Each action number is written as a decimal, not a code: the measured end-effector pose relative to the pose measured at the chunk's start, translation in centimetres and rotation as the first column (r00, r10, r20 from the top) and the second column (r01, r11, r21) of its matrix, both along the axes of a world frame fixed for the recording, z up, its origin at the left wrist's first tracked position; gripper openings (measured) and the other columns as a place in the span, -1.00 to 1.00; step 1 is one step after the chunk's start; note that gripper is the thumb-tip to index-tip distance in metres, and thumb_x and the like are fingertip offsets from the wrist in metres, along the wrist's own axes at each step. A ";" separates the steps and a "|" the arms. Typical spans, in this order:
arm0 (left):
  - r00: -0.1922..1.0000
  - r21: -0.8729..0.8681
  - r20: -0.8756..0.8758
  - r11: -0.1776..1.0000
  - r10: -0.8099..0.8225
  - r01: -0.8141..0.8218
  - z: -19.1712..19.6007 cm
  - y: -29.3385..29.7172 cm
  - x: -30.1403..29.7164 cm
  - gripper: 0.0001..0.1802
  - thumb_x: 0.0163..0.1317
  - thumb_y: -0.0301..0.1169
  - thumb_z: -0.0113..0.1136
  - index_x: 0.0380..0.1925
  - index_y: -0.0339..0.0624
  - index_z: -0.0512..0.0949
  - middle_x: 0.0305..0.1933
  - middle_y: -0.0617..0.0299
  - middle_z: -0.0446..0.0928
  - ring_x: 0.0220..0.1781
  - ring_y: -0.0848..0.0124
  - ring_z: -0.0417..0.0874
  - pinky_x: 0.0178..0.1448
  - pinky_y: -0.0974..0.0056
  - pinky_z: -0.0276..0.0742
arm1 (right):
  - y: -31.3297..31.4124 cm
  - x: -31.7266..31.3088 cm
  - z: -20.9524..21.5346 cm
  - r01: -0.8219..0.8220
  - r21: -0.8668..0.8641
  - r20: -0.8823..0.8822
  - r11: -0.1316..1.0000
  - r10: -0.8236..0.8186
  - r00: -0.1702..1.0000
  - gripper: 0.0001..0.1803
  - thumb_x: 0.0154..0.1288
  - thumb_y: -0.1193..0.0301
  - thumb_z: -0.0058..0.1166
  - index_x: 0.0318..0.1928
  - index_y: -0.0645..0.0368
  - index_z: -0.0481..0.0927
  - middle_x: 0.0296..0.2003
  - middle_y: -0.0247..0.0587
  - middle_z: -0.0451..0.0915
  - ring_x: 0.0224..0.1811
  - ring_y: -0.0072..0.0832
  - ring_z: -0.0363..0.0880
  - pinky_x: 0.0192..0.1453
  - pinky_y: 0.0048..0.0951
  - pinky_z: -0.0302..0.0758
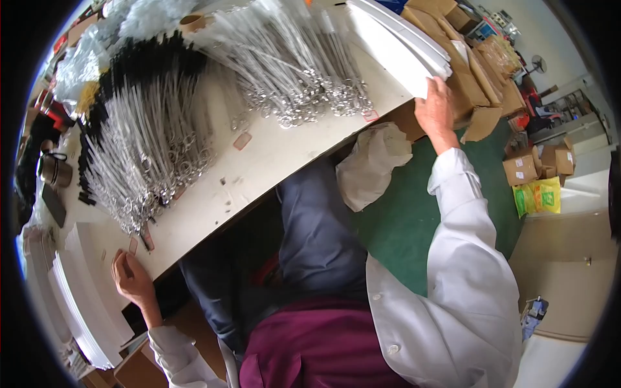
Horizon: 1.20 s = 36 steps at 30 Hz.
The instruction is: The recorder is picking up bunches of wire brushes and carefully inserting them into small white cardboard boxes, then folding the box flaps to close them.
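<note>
At the table's right end, my right hand [436, 111] is closed on the near corner of a stack of white card sheets [391, 46]. Its thumb side is at the table edge; the fingertips are partly hidden. My left hand [134, 279] rests at the near left corner of the table, fingers curled together, and what they hold, if anything, is hidden. Just beyond it is a small red-edged tag [133, 246]. Between the hands lie two big bundles of clear straps with metal rings, one with black ends [152, 123] and one pale [284, 64].
Another white card stack [84, 304] stands left of my left hand. A steel flask [55, 169] and clear plastic bags [152, 19] sit at the far left. Open cardboard boxes [475, 84] adjoin the right end. A whitish bag [372, 165] hangs below the table edge [259, 197].
</note>
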<state>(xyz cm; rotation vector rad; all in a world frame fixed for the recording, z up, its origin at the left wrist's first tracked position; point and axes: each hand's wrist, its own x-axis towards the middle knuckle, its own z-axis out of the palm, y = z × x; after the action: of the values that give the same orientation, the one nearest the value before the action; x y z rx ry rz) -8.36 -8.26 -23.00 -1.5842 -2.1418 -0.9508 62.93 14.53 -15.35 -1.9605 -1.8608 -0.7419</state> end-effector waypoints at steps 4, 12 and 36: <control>0.999 0.011 0.050 1.000 -0.005 0.004 1.0 0.1 0.9 -0.83 0.40 -0.45 0.25 -0.14 -0.32 0.70 -0.02 -0.01 0.73 0.01 0.07 0.74 0.14 0.11 0.64 | -1.4 -1.6 0.2 -0.137 0.160 -0.160 0.978 0.163 0.974 -0.45 0.18 0.51 0.31 0.21 0.31 0.53 0.20 0.09 0.53 0.25 0.09 0.52 0.36 -0.06 0.48; 0.992 0.167 0.101 0.984 -0.077 0.059 3.8 -1.1 4.0 -0.86 0.33 -0.58 0.27 -0.13 -0.29 0.70 -0.12 0.01 0.74 -0.06 0.08 0.78 0.14 0.11 0.66 | -9.5 -17.5 5.2 -0.650 0.192 -0.586 0.735 0.617 0.525 -0.38 0.14 0.51 0.45 0.25 0.26 0.60 0.26 0.02 0.61 0.30 -0.10 0.60 0.37 -0.20 0.52; 0.746 -0.554 0.167 0.565 -0.645 0.612 8.4 -1.1 18.7 -0.18 -0.05 -0.35 0.53 0.25 -0.36 0.44 0.00 0.00 0.57 0.02 0.06 0.64 0.11 0.04 0.59 | -17.7 -30.5 -1.7 -0.974 -0.137 -0.628 0.179 0.745 0.225 -0.42 0.04 0.55 0.41 0.14 0.37 0.60 0.25 0.03 0.50 0.33 -0.02 0.47 0.46 -0.09 0.44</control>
<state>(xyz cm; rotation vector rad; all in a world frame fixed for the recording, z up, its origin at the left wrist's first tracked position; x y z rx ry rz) 10.32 -9.33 -14.62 -2.7772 -1.9207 -0.3690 32.41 -3.18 -17.05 -0.6231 -2.5150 0.6271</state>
